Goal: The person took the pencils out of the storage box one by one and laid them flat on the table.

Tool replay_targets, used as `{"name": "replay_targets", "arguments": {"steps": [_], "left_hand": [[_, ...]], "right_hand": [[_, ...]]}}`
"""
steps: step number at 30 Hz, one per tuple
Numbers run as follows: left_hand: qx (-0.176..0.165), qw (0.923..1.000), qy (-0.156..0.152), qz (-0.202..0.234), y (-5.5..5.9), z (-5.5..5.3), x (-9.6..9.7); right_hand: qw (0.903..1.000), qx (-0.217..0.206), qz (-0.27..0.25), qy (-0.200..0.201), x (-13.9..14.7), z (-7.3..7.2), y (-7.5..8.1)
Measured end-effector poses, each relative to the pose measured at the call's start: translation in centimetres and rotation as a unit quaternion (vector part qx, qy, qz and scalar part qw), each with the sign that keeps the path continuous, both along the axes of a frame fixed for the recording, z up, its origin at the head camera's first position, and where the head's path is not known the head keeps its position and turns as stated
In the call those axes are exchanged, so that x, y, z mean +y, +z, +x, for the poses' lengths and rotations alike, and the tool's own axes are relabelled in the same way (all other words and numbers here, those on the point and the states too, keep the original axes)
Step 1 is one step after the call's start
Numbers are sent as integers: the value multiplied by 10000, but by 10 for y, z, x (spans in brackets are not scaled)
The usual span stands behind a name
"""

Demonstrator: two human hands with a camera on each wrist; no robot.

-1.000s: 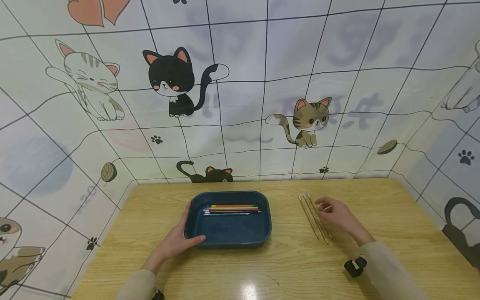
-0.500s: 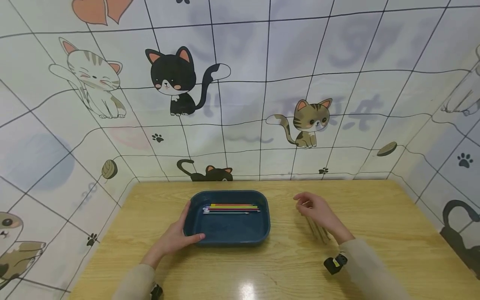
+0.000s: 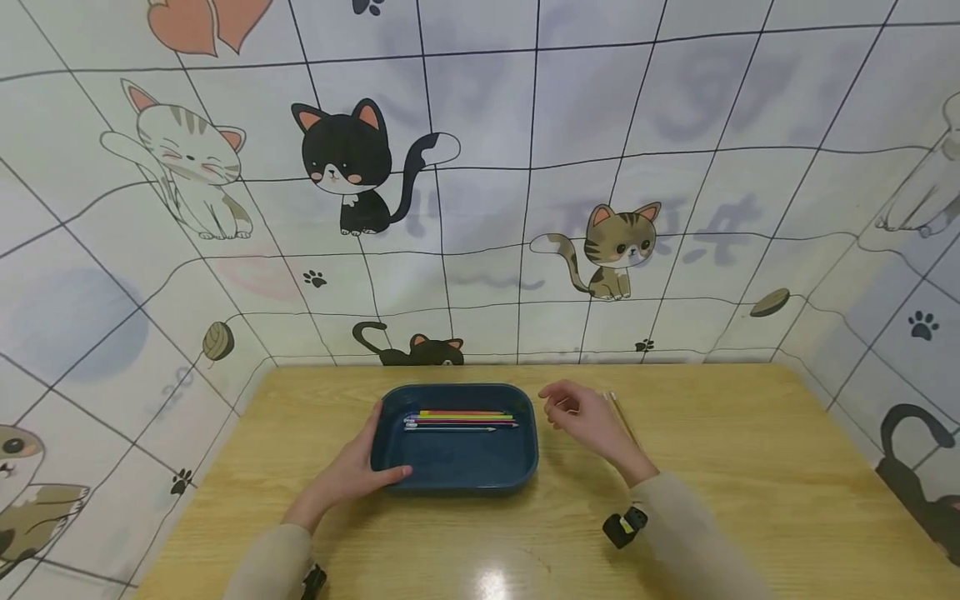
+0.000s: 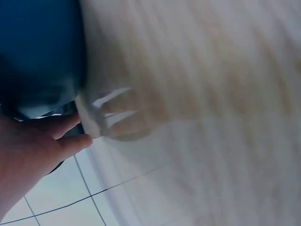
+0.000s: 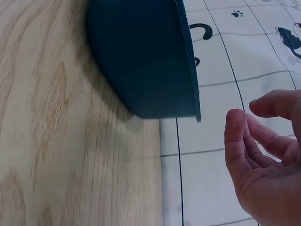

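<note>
Swung leftward past the gold pencils (image 3: 622, 416) with right hand (image 3: 591, 423), its fingers loosely bent and empty beside the blue tray (image 3: 457, 463), gripping its left side with left hand (image 3: 352, 469), apparently approaching the colored pencils (image 3: 459, 421) inside, next needing a fine pinch.

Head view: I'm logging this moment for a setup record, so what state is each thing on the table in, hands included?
Blue tray: upright, open-topped, partly filled.
Coloured pencils: lying side by side inside the tray.
Gold pencils: lying on the table, partly hidden by the right arm.
Left hand: gripping the tray's left side.
Right hand: fingers loosely bent, nothing visible in them.
</note>
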State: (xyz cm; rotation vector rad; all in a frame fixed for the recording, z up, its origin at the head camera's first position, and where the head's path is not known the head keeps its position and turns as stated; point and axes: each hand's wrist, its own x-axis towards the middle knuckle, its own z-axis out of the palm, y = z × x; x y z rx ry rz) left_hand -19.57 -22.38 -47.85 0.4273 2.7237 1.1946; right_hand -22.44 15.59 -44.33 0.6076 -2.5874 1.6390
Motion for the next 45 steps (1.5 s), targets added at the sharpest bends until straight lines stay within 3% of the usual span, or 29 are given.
{"name": "replay_targets", "arguments": {"steps": [9,26,45], "left_hand": [[-250,9992,206,231,-7,3,0],[-366,9986,243,290,-8,2,2],[-498,9980,220,333,-4,1,3]], "right_hand": [[9987,0,-87,509,-34,0,-5],[9966,200,266,756,-84,-4,-14],[9933,-147,415,1068,-123,-11,-24]]}}
